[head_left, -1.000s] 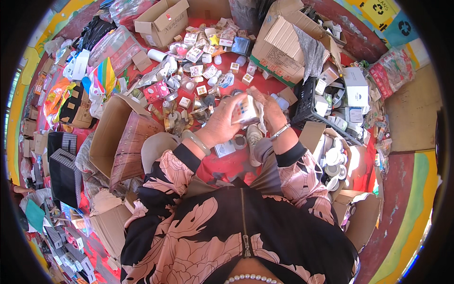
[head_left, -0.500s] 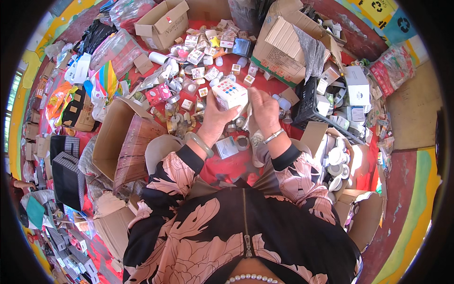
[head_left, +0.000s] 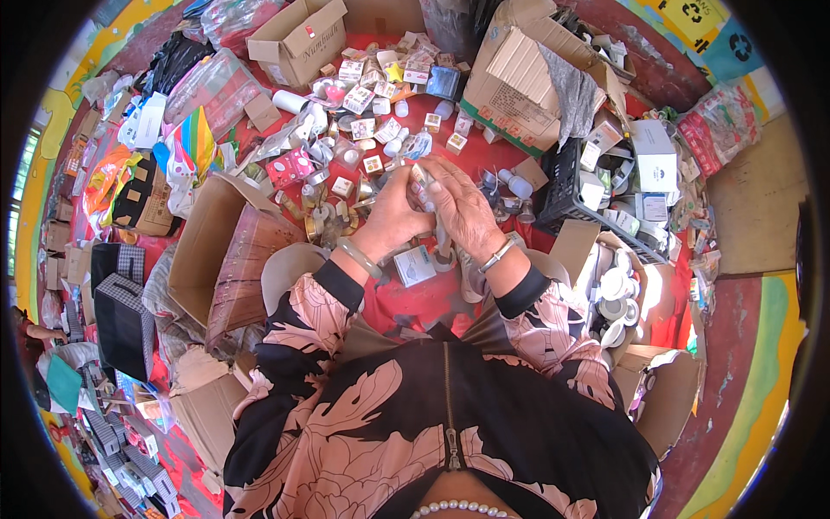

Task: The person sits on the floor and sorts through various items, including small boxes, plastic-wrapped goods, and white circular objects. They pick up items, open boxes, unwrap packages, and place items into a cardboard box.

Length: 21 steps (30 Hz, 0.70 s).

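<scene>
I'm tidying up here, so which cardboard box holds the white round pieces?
The open cardboard box at right, just below the black crate in the picture: white round pieces are piled inside, and no other box shows such a pile.

There are one held box (head_left: 421, 184), two bangles (head_left: 360, 258), one pearl necklace (head_left: 461, 505) and one black crate (head_left: 558, 203).

The right hand (head_left: 462, 212) hides most of the held box (head_left: 421, 184) from me. Near nine o'clock, the rim cuts off another person's arm (head_left: 43, 332); at six, the lower edge crops the pearl necklace (head_left: 458, 504). Metal pieces (head_left: 327, 214) toward ten are too small to tell apart.
</scene>
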{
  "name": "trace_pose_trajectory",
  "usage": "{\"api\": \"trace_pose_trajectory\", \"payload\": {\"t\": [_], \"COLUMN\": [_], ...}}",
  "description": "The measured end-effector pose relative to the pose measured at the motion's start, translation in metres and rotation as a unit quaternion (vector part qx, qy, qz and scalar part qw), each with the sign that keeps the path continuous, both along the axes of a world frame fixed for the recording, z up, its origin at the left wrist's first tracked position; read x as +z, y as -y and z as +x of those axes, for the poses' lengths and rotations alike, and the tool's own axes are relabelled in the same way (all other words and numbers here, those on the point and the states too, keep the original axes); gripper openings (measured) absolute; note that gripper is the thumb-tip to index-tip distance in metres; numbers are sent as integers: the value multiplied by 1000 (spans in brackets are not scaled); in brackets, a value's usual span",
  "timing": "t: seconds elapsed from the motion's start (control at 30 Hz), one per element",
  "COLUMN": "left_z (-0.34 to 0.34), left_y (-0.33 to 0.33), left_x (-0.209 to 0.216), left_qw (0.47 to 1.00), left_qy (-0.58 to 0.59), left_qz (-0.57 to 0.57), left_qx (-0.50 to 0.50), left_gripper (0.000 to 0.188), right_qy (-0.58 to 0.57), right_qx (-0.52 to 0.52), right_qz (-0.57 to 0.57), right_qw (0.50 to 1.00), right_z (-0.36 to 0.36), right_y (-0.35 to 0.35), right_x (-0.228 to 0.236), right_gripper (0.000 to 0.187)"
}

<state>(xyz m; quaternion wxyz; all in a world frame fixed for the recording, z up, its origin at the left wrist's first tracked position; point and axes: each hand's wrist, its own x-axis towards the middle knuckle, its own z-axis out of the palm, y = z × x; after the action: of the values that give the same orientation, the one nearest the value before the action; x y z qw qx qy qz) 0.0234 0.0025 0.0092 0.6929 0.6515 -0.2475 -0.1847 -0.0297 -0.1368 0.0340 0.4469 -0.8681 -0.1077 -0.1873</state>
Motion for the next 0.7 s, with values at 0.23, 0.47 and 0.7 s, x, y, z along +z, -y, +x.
{"api": "trace_pose_trajectory", "payload": {"t": [0.23, 0.47, 0.7], "left_z": [-26, -21, -7], "left_y": [10, 6, 1], "left_x": [6, 9, 17], "left_qw": [946, 981, 870], "left_qy": [271, -96, -333], "left_qz": [176, -132, -355], "left_qx": [-32, -103, -73], "left_gripper": [66, 67, 58], "right_qy": [-81, -360, -114], "right_qx": [-12, -20, -82], "right_qz": [-148, 545, 593], "right_qw": [986, 757, 793], "right_z": [24, 21, 18], "right_y": [33, 50, 35], "right_x": [-41, -27, 16], "right_gripper": [24, 26, 44]}}
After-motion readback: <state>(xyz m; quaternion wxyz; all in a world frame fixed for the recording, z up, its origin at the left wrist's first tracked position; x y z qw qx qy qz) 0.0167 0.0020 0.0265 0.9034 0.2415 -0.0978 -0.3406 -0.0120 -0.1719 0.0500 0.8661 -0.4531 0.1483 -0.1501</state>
